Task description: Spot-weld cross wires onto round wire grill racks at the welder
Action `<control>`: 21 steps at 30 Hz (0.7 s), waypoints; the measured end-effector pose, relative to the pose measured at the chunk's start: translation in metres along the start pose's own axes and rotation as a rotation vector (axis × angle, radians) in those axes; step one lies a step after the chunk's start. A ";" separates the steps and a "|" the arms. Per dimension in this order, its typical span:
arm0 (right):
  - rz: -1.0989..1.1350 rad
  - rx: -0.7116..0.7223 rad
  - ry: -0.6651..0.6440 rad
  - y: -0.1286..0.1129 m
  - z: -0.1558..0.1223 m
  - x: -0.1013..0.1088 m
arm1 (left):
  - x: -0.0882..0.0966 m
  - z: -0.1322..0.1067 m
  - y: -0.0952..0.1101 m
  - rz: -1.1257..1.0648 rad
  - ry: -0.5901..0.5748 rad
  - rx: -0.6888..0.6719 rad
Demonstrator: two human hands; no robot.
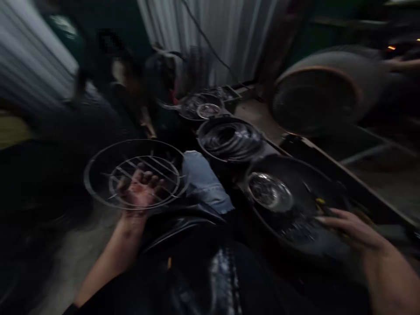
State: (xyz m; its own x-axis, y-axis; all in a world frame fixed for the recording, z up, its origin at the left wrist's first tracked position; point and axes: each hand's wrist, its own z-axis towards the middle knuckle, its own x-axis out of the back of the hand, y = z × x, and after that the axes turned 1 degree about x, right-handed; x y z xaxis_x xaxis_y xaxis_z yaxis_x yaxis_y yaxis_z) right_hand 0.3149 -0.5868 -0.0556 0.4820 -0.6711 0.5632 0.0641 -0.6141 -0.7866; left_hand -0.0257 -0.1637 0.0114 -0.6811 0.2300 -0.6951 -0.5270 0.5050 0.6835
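A round wire rack point(179, 177), two rings joined by parallel bars and short spokes, lies over my left hand point(142, 188). That hand is palm up beneath it, fingers curled, bearing the rack above my lap. On the right, my right hand point(354, 227) is closed on pliers point(320, 203) with yellow on the handles, partly hidden by the fingers and blurred. The pliers are over a wide dark basin point(295, 168). Inside the basin stand a clear bowl point(271, 192) of small shiny pieces and, in front, a loose heap of dark glinting bits point(298, 229).
Behind the basin is a pan with a coil of dark wire point(229, 138), then another pan point(190, 107) holding a small clear dish point(208, 111). A large round drum point(318, 100) stands at right. Other people are dimly seen at back left and far right.
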 end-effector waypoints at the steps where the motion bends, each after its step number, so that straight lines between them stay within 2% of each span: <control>1: 0.115 -0.061 -0.186 -0.017 0.006 -0.016 | 0.001 -0.002 0.000 -0.011 -0.023 0.026; 2: 0.187 -0.113 -0.331 -0.036 0.011 -0.034 | 0.002 -0.004 0.000 -0.030 -0.047 0.031; 3: 0.184 -0.033 -0.397 -0.058 0.014 -0.054 | 0.004 -0.005 0.001 -0.048 -0.080 0.038; 7: -0.094 0.507 -0.675 -0.138 0.006 -0.128 | 0.012 -0.008 0.005 -0.136 -0.159 0.021; 10: -0.246 0.724 -0.791 -0.170 -0.003 -0.164 | 0.018 -0.017 0.009 -0.194 -0.171 -0.006; 13: -0.290 0.790 -0.739 -0.180 -0.009 -0.182 | 0.023 -0.026 0.013 -0.227 -0.174 -0.022; 21: -0.268 0.876 -0.656 -0.200 -0.027 -0.196 | 0.035 -0.033 0.019 -0.287 -0.162 -0.020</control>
State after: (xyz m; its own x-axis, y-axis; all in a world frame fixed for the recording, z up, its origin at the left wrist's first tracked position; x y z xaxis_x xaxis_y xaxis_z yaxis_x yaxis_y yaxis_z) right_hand 0.1837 -0.3440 -0.0021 0.7105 -0.0550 0.7016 0.7012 -0.0289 -0.7124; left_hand -0.0765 -0.1736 0.0078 -0.4141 0.2108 -0.8855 -0.6970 0.5523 0.4574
